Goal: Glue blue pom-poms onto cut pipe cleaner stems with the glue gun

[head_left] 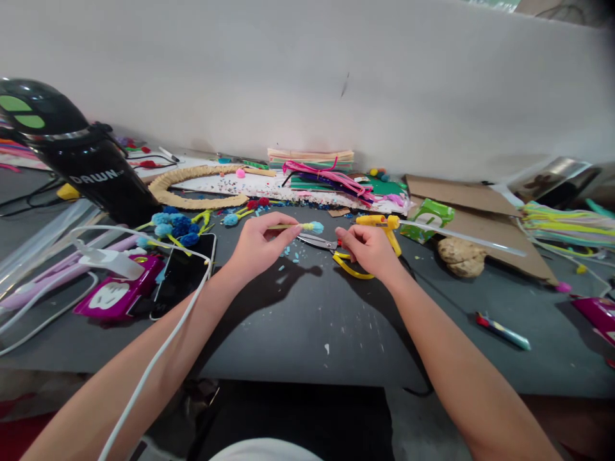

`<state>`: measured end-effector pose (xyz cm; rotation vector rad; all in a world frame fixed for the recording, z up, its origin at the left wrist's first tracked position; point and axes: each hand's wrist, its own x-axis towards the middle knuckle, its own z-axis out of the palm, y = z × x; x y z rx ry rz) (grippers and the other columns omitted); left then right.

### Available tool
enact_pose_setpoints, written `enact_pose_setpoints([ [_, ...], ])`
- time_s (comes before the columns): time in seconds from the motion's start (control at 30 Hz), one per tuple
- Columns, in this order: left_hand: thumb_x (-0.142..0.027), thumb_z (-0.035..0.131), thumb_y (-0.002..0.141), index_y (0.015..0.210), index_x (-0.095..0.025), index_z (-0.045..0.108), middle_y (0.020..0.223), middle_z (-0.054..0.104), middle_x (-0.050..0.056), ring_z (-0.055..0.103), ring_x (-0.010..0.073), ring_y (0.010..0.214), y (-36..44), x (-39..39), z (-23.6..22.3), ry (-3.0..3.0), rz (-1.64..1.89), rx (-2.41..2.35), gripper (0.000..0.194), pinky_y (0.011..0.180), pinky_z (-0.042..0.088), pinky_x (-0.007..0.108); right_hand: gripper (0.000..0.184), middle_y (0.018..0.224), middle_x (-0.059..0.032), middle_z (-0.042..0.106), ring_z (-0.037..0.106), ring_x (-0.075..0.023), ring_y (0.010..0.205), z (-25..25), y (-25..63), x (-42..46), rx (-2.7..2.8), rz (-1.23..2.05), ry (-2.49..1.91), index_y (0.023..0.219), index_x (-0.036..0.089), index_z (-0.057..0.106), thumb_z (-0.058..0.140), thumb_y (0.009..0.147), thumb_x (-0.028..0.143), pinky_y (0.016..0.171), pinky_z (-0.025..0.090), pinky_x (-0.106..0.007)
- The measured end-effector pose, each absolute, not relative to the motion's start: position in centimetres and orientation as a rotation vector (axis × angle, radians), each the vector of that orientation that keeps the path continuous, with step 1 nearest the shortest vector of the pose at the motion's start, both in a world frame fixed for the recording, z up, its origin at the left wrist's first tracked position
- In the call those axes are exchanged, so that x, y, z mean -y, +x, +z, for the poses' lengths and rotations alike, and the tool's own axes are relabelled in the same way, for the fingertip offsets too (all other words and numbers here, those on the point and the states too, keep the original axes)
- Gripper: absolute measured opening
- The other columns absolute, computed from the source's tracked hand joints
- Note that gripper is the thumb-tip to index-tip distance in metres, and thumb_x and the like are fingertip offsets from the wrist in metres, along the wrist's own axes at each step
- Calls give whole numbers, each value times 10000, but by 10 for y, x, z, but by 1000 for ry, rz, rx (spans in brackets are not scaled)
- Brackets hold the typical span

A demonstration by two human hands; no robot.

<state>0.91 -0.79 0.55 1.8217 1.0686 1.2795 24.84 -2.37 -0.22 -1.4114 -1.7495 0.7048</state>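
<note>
Closed in a pinch, my left hand [264,240] holds a thin stem that points right. At its end is a small fuzzy light-blue tip [316,227] with a pale yellow-green part below it. My right hand [368,246] is closed over the yellow handles of a pair of scissors [319,241]; the fingers partly hide the grip. The blades point left, just below the blue tip. Small light-blue clippings [295,256] lie on the dark table under the blades.
Blue pompom flowers [177,225], a phone [185,275] and a magenta pack [120,291] lie left, by a black bottle [106,166]. A white cable crosses my left forearm. A yellow glue gun [379,221], green packet [427,219], cardboard [504,237] and lighter [502,330] are right.
</note>
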Motion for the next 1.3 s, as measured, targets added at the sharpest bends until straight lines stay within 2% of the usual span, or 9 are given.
enact_pose_setpoints([
  [0.23,-366,710,793,818,-135,720,755,701,38,599,122,643,9,8,5,1808,1284,-1082,232,604,496,209,317,668,-6,606,582,-158,625,-6,246,22,1705,814,-1284,783,204,604,555,908,492,619,476,-294],
  [0.57,-377,723,771,807,-143,720,698,668,31,575,121,608,8,6,7,1729,1308,-1107,237,561,471,214,181,809,-45,728,690,-203,770,-9,249,20,1671,862,-1285,880,205,709,672,826,375,747,550,-345],
  [0.7,-383,727,766,810,-143,726,694,670,30,572,119,603,8,6,7,1715,1308,-1101,244,552,466,211,270,706,-30,702,657,-177,647,-7,249,21,1631,899,-1330,824,194,694,660,830,462,649,537,-315],
  [0.8,-383,723,770,824,-141,730,707,676,33,572,119,606,9,6,7,1716,1306,-1104,248,559,469,212,414,484,16,557,522,-129,463,-6,250,23,1646,798,-1460,645,185,615,635,829,555,501,441,-275],
  [0.87,-383,720,775,826,-141,729,708,675,32,571,118,605,9,6,6,1727,1302,-1105,247,561,468,211,479,439,24,493,477,-120,445,-5,250,24,1699,692,-1504,567,186,566,608,843,576,482,404,-273],
  [0.93,-385,717,781,818,-140,725,705,672,31,570,118,605,8,6,4,1748,1296,-1099,248,560,466,210,397,576,-8,601,564,-144,562,-4,249,25,1745,666,-1421,676,182,643,600,867,527,554,459,-280],
  [1.0,-387,713,789,819,-142,721,719,679,32,575,118,614,8,5,2,1774,1289,-1083,247,569,470,209,277,869,-49,703,648,-180,779,-3,246,27,1765,727,-1275,978,202,698,622,871,446,684,522,-303],
  [1.07,-390,705,800,827,-142,717,748,691,38,585,122,631,8,5,0,1802,1275,-1067,250,589,484,213,366,1073,-71,697,662,-204,931,-1,243,28,1752,831,-1178,1173,229,648,658,848,397,780,546,-333],
  [1.3,-362,635,865,850,-160,717,830,711,62,626,149,736,11,8,-1,2027,1238,-1022,218,652,497,231,275,902,-72,742,693,-207,807,0,231,32,1504,1143,-1177,975,190,718,679,816,411,718,562,-338],
])
